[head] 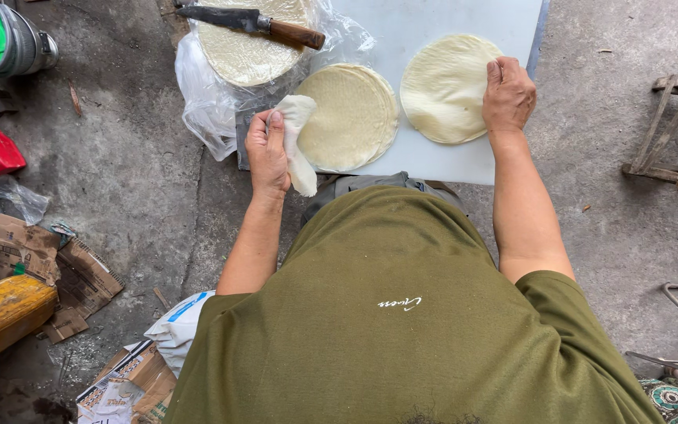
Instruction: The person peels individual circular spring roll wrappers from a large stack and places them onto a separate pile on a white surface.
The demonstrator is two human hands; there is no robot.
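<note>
Pale folded wrapper (298, 141) hangs lengthwise — left hand (267, 157) grip pinching it, right hand (508, 96) flat.

A folded, pale dough wrapper (298, 141) hangs limp from the left hand (268, 153), pinched between thumb and fingers at the near left corner of the white board. Just beside it lies a neat stack of round wrappers (352, 116). Farther right, a single thin round wrapper (445, 88) lies flat under the right hand (509, 96), fingers pressing its edge
</note>
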